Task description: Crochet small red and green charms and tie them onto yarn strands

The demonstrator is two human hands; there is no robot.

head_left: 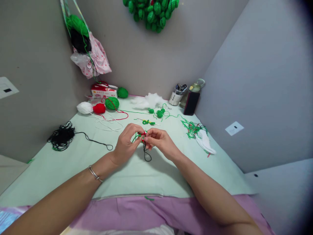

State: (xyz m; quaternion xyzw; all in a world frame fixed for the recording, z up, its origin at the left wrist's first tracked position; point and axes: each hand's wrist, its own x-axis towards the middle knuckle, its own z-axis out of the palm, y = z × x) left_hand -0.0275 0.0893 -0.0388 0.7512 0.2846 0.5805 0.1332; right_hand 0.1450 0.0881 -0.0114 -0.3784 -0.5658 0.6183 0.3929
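Between my hands, over the middle of the table, is a small red, green and white crocheted piece (144,133) with black yarn (147,156) hanging from it in a loop. My left hand (128,140) pinches its left side, thumb and fingers closed. From the right, my right hand (160,142) grips it with bent fingers, which partly cover it. Just beyond my hands lies a crochet hook (156,124) beside a small green and yellow crocheted strip (148,122).
Left stand black yarn (62,136), a white ball (84,107), a red ball (99,108) and a green ball (112,103). Behind lies white stuffing (148,100). At right are a pen cup (175,97), a phone (192,103) and green yarn scraps (192,129). A bag (97,60) hangs left.
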